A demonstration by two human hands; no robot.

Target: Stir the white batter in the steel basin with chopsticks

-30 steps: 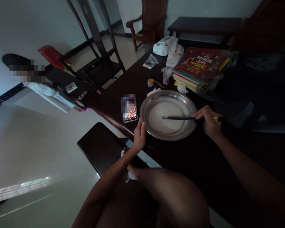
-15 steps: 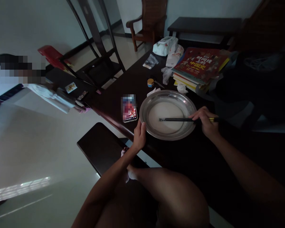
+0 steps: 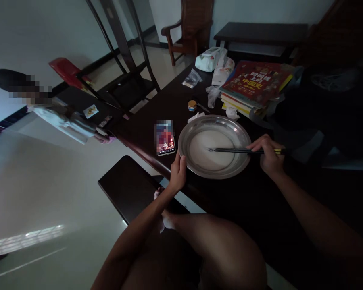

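Note:
A wide metal basin (image 3: pixel 196 169) stands on the dark table, with a whitish layer (image 3: pixel 211 159) in its bottom; whether that is liquid or paste I cannot tell. My left hand (image 3: pixel 178 173) grips the basin's near-left rim, fingers closed on it. Black chopsticks (image 3: pixel 236 150) with yellowish ends are pinched in my right hand (image 3: pixel 269 155) beyond the basin's right rim. Their tips, smeared with something pale, reach over the middle of the white layer. Just left of the basin lies a lit phone (image 3: pixel 165 139).
Behind the basin are a small jar (image 3: pixel 192 105), crumpled tissue (image 3: pixel 232 113), plastic bags (image 3: pixel 211 59) and a stack of books (image 3: pixel 254 86). A dark bench (image 3: pixel 130 189) runs along the table's near-left side. Another person (image 3: pixel 60 117) is at the far left, by a second surface.
My right hand has drawn the chopsticks a little to the right and slightly up, so their tips shift across the basin. My left hand keeps its hold on the rim.

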